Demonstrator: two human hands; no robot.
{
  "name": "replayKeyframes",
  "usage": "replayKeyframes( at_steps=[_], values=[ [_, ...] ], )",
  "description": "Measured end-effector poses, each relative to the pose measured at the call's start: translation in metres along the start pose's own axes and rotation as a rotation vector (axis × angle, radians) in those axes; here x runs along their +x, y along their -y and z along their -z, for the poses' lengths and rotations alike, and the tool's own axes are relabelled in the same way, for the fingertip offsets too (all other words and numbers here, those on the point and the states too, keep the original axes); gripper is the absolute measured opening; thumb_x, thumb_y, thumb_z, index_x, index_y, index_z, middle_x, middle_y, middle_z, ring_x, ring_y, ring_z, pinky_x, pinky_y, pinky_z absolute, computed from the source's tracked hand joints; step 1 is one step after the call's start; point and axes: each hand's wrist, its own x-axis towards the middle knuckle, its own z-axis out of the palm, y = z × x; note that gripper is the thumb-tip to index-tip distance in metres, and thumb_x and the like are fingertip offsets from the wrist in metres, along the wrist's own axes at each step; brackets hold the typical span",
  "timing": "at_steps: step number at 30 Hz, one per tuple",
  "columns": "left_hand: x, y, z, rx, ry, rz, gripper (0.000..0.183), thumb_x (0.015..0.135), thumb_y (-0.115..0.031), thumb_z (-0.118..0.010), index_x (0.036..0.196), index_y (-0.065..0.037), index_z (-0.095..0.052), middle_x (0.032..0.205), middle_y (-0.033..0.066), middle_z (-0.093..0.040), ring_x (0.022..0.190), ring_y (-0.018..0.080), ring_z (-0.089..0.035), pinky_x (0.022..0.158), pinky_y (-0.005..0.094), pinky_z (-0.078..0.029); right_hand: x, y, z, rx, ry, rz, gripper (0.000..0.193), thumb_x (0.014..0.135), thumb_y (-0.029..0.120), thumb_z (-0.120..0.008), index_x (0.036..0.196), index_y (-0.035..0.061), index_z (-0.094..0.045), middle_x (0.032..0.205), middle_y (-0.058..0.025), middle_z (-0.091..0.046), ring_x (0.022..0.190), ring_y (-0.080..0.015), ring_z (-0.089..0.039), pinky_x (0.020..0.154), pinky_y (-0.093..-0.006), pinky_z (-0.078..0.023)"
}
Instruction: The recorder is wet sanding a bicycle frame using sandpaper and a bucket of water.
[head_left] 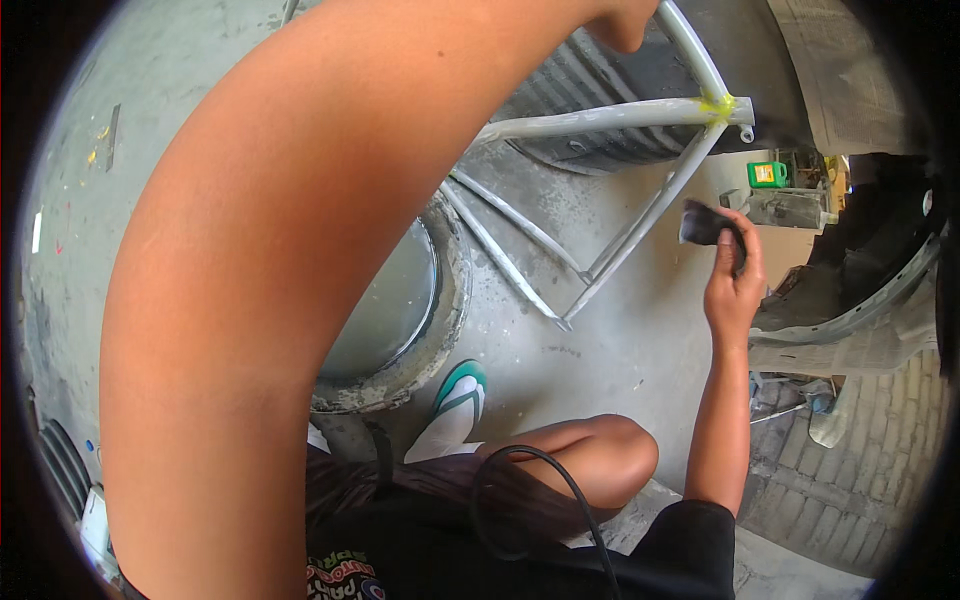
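**Dark pad in right fingers; grey frame to its left, apart**

Item one: your right hand (738, 285), thumb and fingers closed on a dark pad (703, 224), its pale end turned left.

Item two: your left hand (620, 28), at the upper edge, beside the top of the grey bicycle frame (615, 118). Its fingertips are out of view; you cannot tell whether they grip.

Item three: the frame itself, ahead of you. Its slanting tube (653, 213) lies just left of the pad, with a visible gap, its long axis running from upper right to lower left. Of your two hands, the right is nearer that tube. A thicker tube crosses above, roughly left to right, meeting it at a yellow-green joint (716, 107).

Item four, outward: a round basin (456, 290) of cloudy liquid, left of the frame's lower end; a green jug (767, 175), beyond your right hand.
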Motion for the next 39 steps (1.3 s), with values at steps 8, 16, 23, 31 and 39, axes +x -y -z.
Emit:
replayKeyframes(
  at_steps=[8,16,23,31,39],
  values=[
    [-0.01,-0.011,-0.003,-0.074,-0.057,0.003,0.059,0.078,-0.023,-0.068,0.133,-0.005,-0.055,0.138,0.015,-0.055,0.137,0.0313,-0.046,0.121,0.0634,-0.022,0.037,0.034,0.013,-0.361,-0.041,0.247,0.054,0.082,0.008,-0.081,0.126,0.0008,-0.05,0.111,-0.0174,-0.061,0.094,-0.0337,-0.063,0.083,-0.0422,-0.051],
    [-0.018,-0.011,-0.005,-0.124,-0.195,-0.004,0.059,0.078,-0.022,-0.07,0.132,-0.005,-0.055,0.137,0.0147,-0.055,0.137,0.0306,-0.046,0.121,0.0633,-0.02,0.098,0.075,0.003,-0.688,-0.037,0.795,0.024,0.079,0.002,-0.069,0.103,0.0017,-0.068,0.098,-0.0075,-0.063,0.089,-0.0265,-0.063,0.073,-0.0378,-0.05],
    [-0.015,-0.009,-0.019,-0.024,-0.245,0.01,0.058,0.071,-0.019,-0.075,0.125,-0.007,-0.057,0.127,0.009,-0.057,0.134,0.029,-0.047,0.119,0.0678,-0.023,0.099,0.053,-0.013,-0.979,-0.023,0.953,0.026,0.078,0.007,-0.068,0.104,-0.0011,-0.071,0.096,-0.0065,-0.059,0.089,-0.0206,-0.059,0.065,-0.0345,-0.043],
    [-0.022,-0.012,-0.015,-0.104,-0.163,0.017,0.06,0.066,-0.022,-0.082,0.12,-0.01,-0.061,0.121,0.0077,-0.059,0.13,0.0259,-0.05,0.121,0.0668,-0.02,0.107,0.076,-0.028,-1.016,-0.005,0.876,0.006,0.073,0.011,-0.066,0.078,0.0076,-0.066,0.082,-0.0057,-0.048,0.077,-0.0211,-0.051,0.065,-0.0355,-0.038],
    [-0.019,-0.011,-0.02,-0.126,-0.243,0.027,0.058,0.068,-0.025,-0.081,0.121,-0.01,-0.061,0.12,0.0058,-0.059,0.129,0.0257,-0.049,0.123,0.0661,-0.016,0.123,0.09,-0.038,-1.236,0.249,0.789,0.003,0.074,0.01,-0.066,0.075,0.0094,-0.069,0.085,-0.0049,-0.052,0.082,-0.0216,-0.053,0.068,-0.0346,-0.039]
  ],
)
